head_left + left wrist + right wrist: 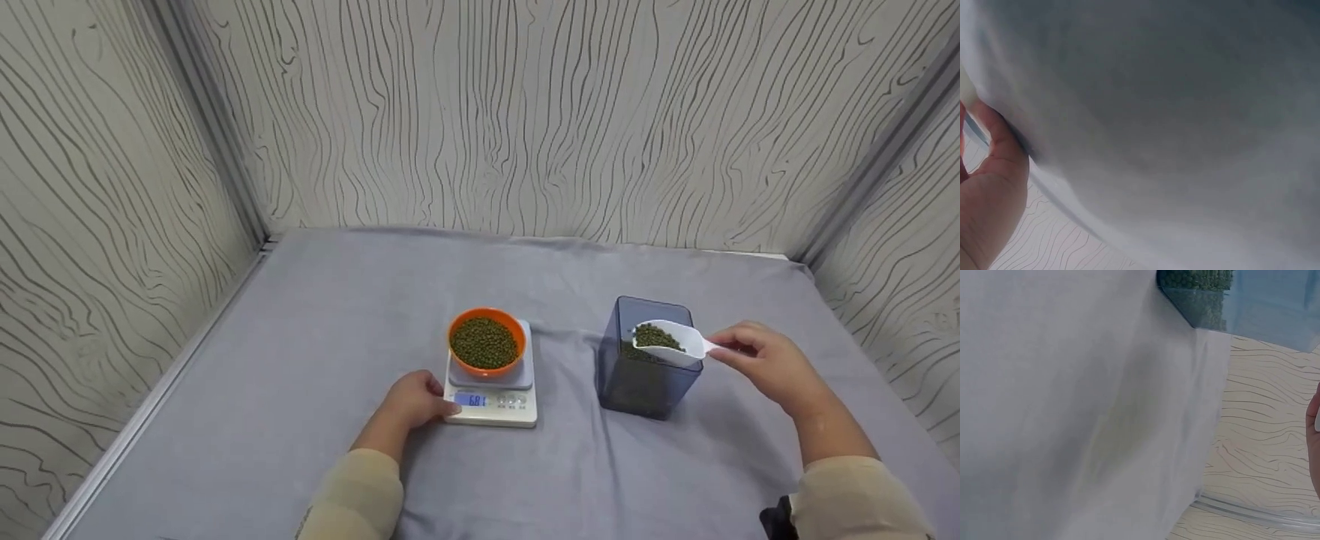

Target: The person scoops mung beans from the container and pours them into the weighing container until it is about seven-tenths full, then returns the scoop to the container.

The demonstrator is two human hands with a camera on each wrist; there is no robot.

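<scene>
An orange bowl (486,373) full of small green beans (486,343) stands on a white kitchen scale (517,417) with lit digits on its display (471,400). At the scale's left front corner, my left hand (411,401) grips the edge, thumb on top beside the display. My right hand (769,366) pinches the handle of a white scoop (694,348) holding some green beans. The scoop is over the mouth of a see-through bluish container (679,386), which has more beans inside. In the right wrist view, only the edge of the right hand (1314,444) shows.
A wrinkled grey cloth (322,322) covers the table. Wood-grain patterned panels (480,120) rise behind and at both sides, with grey metal posts (202,112) at the corners. By the right sleeve is a small black object (780,517).
</scene>
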